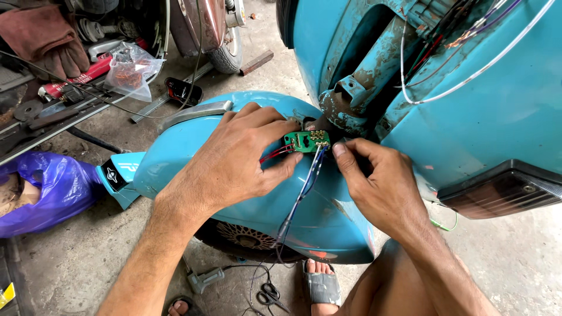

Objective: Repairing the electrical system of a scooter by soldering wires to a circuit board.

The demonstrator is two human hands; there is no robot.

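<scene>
Nearest the camera, below both hands, a pair of scissors (269,294) lies on the concrete floor (76,257) beside loose wire, with a sandalled foot (321,285) just right of it. Above these, the left hand (234,161) rests on the blue scooter fender (257,205), fingers pinched on the left edge of a small green circuit board (307,140). The right hand (380,187) grips the board's right edge between thumb and forefinger. Red wires (275,153) leave the board toward the left palm; a blue wire bundle (304,187) hangs down between the hands. Judgement: steady the board with the left hand and keep the leads slack, so the terminals take no strain. Beyond the fingertips, the rusted mount (345,102) and scooter body (497,111) rise. Far left of the left hand lie a purple bag (47,187) and a leather glove (47,41).
</scene>
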